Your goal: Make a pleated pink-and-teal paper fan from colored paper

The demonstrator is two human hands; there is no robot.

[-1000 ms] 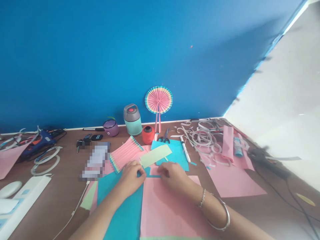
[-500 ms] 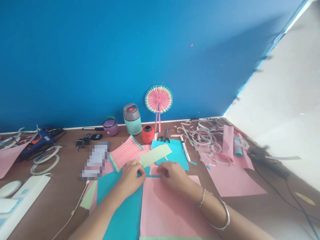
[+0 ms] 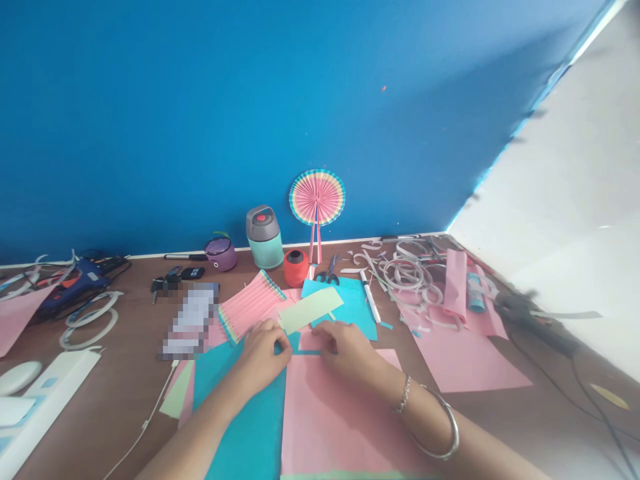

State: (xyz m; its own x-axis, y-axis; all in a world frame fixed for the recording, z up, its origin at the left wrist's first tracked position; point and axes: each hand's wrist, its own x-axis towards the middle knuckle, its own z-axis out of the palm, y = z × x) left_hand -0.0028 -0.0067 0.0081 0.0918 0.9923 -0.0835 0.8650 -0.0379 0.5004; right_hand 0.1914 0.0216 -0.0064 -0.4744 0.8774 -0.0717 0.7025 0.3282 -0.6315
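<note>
A pink paper sheet point(image 3: 340, 413) lies flat in front of me, with a narrow blue strip point(image 3: 309, 352) along its far edge and a pale green band on its near edge. At the left end of that far edge, my left hand point(image 3: 265, 357) is closed, thumb and forefinger pinched together. My right hand point(image 3: 346, 350) is closed on the same edge further right, its fingertips bent down and partly hidden. Under my left forearm is a blue paper sheet point(image 3: 240, 427). A pale green paper strip point(image 3: 313, 310) rests just beyond my fingers.
Beyond lie a pleated pink paper point(image 3: 253, 303), scissors point(image 3: 329, 272) and a white marker point(image 3: 371, 298). A round paper fan point(image 3: 317, 198) leans on the wall beside a teal flask point(image 3: 266, 247). Left are a phone point(image 3: 193, 320) and a power strip point(image 3: 50, 413); right, curled paper strips point(image 3: 407, 273).
Both hands stay almost still at the far edge of the pink sheet. The right fingers have shifted only slightly.
</note>
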